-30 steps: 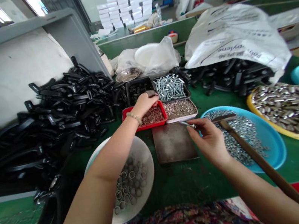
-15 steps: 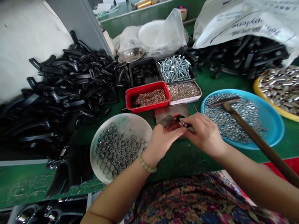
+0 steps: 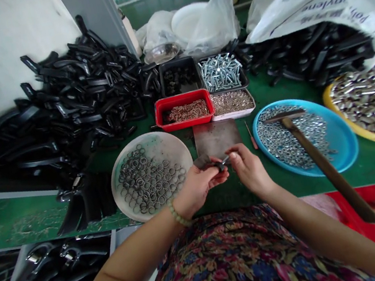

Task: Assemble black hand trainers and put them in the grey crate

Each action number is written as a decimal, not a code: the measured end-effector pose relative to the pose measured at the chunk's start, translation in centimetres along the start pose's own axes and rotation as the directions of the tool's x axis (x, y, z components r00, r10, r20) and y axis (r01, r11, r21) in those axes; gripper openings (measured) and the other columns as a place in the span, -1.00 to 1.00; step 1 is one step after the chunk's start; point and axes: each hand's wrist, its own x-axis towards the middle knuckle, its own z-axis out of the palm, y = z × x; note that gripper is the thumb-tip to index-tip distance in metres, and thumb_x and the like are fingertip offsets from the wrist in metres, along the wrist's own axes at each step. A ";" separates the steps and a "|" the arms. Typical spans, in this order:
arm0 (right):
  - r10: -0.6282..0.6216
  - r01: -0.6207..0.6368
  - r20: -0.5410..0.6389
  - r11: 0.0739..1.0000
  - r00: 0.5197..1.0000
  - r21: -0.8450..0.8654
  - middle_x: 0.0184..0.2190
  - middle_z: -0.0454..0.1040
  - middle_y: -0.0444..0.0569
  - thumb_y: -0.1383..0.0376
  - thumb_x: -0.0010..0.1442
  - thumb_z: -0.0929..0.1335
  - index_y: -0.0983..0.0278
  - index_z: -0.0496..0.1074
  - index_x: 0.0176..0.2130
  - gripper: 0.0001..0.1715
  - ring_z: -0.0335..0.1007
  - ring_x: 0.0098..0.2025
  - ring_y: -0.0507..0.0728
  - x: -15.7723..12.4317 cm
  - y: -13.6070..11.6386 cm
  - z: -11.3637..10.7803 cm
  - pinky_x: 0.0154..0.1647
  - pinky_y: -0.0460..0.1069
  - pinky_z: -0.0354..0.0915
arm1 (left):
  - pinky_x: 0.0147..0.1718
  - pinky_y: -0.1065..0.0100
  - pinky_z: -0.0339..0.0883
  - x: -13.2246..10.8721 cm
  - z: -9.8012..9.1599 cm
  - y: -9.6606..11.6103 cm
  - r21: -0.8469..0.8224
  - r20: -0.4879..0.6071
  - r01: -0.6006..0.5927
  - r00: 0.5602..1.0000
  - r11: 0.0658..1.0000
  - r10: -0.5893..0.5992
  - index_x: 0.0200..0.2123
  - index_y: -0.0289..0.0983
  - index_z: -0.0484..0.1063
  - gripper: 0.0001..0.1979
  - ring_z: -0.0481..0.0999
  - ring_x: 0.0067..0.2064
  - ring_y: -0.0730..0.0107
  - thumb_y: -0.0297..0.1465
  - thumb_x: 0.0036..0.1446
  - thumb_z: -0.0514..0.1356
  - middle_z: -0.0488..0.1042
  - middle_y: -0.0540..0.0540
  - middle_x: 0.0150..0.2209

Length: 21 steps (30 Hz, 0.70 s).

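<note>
My left hand (image 3: 197,187) is mostly closed, its thumb and fingers pinching a small dark metal piece (image 3: 202,161). My right hand (image 3: 249,167) is nearly closed, pinching a slim silver pin (image 3: 225,159). At this size I cannot tell exactly what either part is. Both hands are held just above the near edge of the green tabletop (image 3: 225,196), almost meeting. The dark piece lies roughly crosswise to me, its long axis running left to right, with its inner end toward the pin; my right hand is the nearer to that end. Just beyond the hands sits a square dark steel plate (image 3: 216,139). To my left, an off-white round plate (image 3: 170,147) carries grey metal rings (image 3: 149,180). To my right, a blue round plastic plate (image 3: 346,152) carries silver hex nuts (image 3: 291,137), with a wood-handled hammer (image 3: 325,168) across it. Farther on are a red rectangular tray (image 3: 182,96), silver screws (image 3: 222,72) and heaped black plastic handles (image 3: 82,95).
</note>
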 end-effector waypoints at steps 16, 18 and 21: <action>-0.115 0.085 0.101 0.961 0.988 0.265 -0.30 0.48 -0.12 0.23 0.16 0.33 0.17 0.37 -0.21 -0.85 0.49 -0.32 0.06 -0.7 -0.5 -0.1 -0.22 -0.01 0.42 | 0.07 0.14 0.23 -0.2 -10.9 5.2 0.857 0.261 -0.066 0.911 -0.511 0.319 -0.24 -0.34 0.49 -0.73 0.36 -0.04 0.10 -0.36 0.19 0.02 0.47 -0.25 -0.12; -0.180 0.147 0.159 0.969 0.971 0.198 -0.28 0.49 -0.10 0.29 0.21 0.28 0.18 0.35 -0.15 -0.83 0.49 -0.25 0.06 -1.3 -0.5 -0.5 -0.17 -0.01 0.40 | 0.08 0.16 0.22 0.2 -10.9 5.1 0.856 0.255 -0.068 0.919 -0.513 0.303 -0.23 -0.33 0.48 -0.73 0.37 -0.02 0.09 -0.32 0.17 0.04 0.47 -0.24 -0.11; -0.239 0.230 0.205 0.971 0.949 0.069 -0.26 0.49 -0.10 0.37 0.22 0.25 0.20 0.35 -0.11 -0.77 0.47 -0.22 0.05 -2.0 -0.4 -1.3 -0.15 -0.03 0.37 | 0.10 0.17 0.20 0.5 -11.2 5.0 0.870 0.256 -0.092 0.925 -0.485 0.282 -0.19 -0.33 0.46 -0.70 0.37 0.00 0.08 -0.28 0.14 0.06 0.46 -0.26 -0.08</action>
